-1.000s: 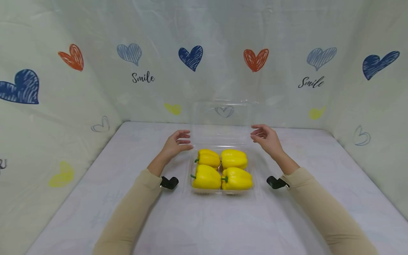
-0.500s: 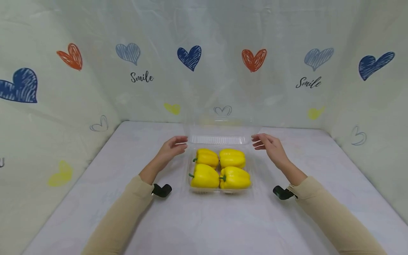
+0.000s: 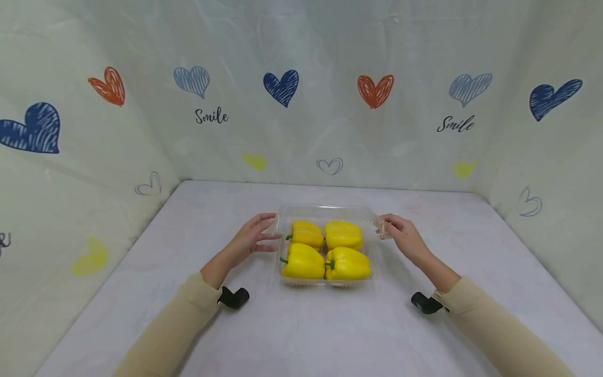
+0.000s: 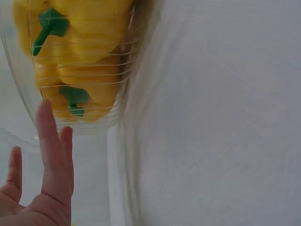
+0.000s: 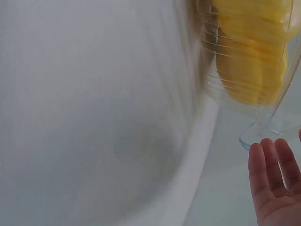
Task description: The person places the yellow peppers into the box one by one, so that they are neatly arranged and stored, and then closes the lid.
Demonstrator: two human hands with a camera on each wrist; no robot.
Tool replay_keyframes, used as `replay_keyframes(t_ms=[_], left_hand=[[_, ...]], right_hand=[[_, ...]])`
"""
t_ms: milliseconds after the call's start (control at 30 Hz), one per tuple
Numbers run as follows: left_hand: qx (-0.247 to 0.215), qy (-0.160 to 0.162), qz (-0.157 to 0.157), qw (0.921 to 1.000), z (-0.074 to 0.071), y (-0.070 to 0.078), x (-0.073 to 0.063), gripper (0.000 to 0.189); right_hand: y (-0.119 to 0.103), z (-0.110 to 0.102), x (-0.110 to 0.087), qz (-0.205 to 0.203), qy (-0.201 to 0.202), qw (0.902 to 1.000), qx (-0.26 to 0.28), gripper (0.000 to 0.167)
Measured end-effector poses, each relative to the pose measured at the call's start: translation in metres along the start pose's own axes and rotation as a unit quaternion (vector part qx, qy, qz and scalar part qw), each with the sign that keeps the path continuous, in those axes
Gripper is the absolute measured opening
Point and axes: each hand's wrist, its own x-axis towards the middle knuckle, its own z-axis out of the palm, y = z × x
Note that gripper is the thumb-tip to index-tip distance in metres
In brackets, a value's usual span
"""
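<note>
A clear plastic clamshell box (image 3: 288, 283) stands on the table and holds several yellow bell peppers (image 3: 306, 262) with green stems. Its clear hinged lid (image 3: 325, 211) leans forward over the rear peppers, partly lowered. At the lid's left edge is my left hand (image 3: 242, 243), fingers extended and spread, the fingertips at the plastic. My right hand (image 3: 406, 240) is at the lid's right corner with its fingertips against it. The left wrist view has straight fingers (image 4: 52, 155) below the ribbed box wall. Straight fingers (image 5: 270, 167) also show in the right wrist view; its thumb is mostly out of sight.
The pale tabletop (image 3: 325, 335) extends around the box on every side. Behind it hangs a light curtain (image 3: 325, 131) printed with hearts and words. A dark wrist camera (image 3: 234, 298) sits on the left wrist, another camera (image 3: 426, 303) on the right.
The lid has swung from upright, through leaning back, to forward over the rear peppers. Both hands have come lower and nearer along its sides. The peppers have stayed in place.
</note>
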Motion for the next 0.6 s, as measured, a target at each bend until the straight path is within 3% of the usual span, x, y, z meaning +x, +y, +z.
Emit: replay_keyframes(t_ms=[133,300,600], left_hand=[[0.009,-0.01,-0.002,0.9999,0.0,-0.005,-0.005,0.052],[0.034,-0.009,-0.021,0.9991,-0.001,-0.01,-0.008,0.059],[0.06,-0.039,-0.003,0.9974,-0.002,-0.012,-0.009,0.068]], right_hand=[[0.005,0.001,-0.005,0.005,0.001,0.9997,-0.023,0.031],[0.009,0.005,-0.01,0.013,-0.026,0.9994,-0.021,0.033],[0.009,0.007,-0.016,-0.004,-0.041,0.9975,-0.057,0.035]])
